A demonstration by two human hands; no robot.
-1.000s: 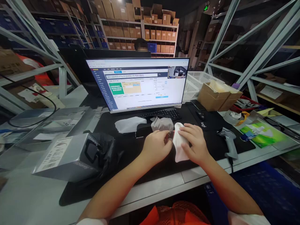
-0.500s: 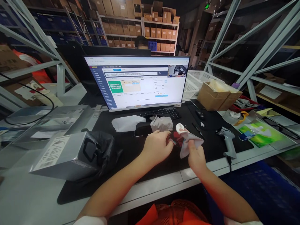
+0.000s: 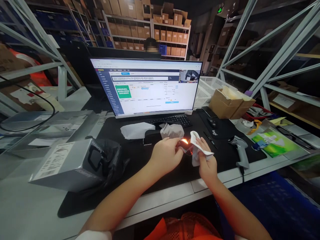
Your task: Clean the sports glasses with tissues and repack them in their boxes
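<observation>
My left hand (image 3: 168, 154) is closed, thumb and forefinger pinching a small reddish see-through lens piece (image 3: 188, 148) that shines orange at its upper edge. Its full shape is partly hidden by my fingers. A pale grey cloth (image 3: 196, 159) hangs in my right hand (image 3: 208, 165), bunched between thumb and fingers, right beside the lens piece. Just beyond my left hand lies a crumpled grey pouch (image 3: 172, 131). Next to that, a white wrapped item (image 3: 137, 130) rests by a dark case (image 3: 152, 137).
A monitor (image 3: 150, 90) stands behind a keyboard (image 3: 175, 120). At left are a grey printed box (image 3: 65, 163) and a black plastic bag (image 3: 116, 160). On the right are a mouse (image 3: 212, 123), pen (image 3: 210, 139), barcode scanner (image 3: 240, 151) and cardboard box (image 3: 227, 103).
The lens piece has tilted and now catches a bright orange glint. My right hand's fingers have spread further up the cloth, which is folded differently.
</observation>
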